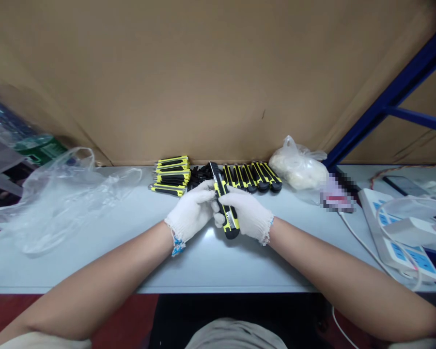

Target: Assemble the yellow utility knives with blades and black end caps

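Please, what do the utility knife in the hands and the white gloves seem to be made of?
The utility knife looks like glossy yellow hard plastic with matte black, probably rubber, grip sections; the sheen differs between them. The left glove and right glove look like knitted cotton, probably: matte, fuzzy white fabric with loose, frayed cuffs.

The scene is evenly bright, lit from above with no lamp in view. A small white glare sits on the pale table (218, 261) just below the gloves (192, 209), and shadows stay soft. The knife (225, 208) is in clear focus. The wide lens bows the cardboard (218, 82) and stretches the arms (94, 291) toward the corners, while a pixelated patch (337, 195) blurs one spot.
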A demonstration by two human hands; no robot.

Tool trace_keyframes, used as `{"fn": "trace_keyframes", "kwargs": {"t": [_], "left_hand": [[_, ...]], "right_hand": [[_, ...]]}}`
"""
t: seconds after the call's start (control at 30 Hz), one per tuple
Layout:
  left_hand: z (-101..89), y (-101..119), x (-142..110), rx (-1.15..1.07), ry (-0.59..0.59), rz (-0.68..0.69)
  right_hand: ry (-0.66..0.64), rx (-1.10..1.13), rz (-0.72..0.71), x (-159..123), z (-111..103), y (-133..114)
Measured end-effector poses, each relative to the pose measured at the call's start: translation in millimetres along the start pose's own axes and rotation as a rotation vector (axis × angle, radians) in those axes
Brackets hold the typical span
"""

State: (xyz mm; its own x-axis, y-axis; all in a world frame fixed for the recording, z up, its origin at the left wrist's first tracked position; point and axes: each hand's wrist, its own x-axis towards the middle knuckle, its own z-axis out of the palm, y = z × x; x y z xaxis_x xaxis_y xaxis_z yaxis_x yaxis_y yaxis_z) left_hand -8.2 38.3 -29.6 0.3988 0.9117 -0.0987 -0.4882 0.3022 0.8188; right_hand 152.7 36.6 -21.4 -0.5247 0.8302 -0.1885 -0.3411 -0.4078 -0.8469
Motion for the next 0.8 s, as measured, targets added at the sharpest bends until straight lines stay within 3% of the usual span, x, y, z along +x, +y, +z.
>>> {"fn": "trace_keyframes", "kwargs": {"t": [0.2, 0.4, 0.6, 0.8], "left_hand": [[2.8, -3.0, -1.0, 0.043, -0.048, 0.027], [-0.8, -6.6, 0.2, 0.159, -0.096, 0.062], [1.7, -4.7, -0.2, 0.251, -0.025, 0.061], [4.9, 0.0, -5.2, 0.164, -0.050, 0.013]], "right_hand": [[0.050, 0.066, 0.080, -1.1, -0.5, -0.3], [0.124, -0.024, 0.036, -2.3, 4.1, 2.9], [0.197, -0.161, -0.014, -4.1, 9.4, 11.0], [0.108, -0.114, -0.001, -6.2, 10.7, 3.8]]}}
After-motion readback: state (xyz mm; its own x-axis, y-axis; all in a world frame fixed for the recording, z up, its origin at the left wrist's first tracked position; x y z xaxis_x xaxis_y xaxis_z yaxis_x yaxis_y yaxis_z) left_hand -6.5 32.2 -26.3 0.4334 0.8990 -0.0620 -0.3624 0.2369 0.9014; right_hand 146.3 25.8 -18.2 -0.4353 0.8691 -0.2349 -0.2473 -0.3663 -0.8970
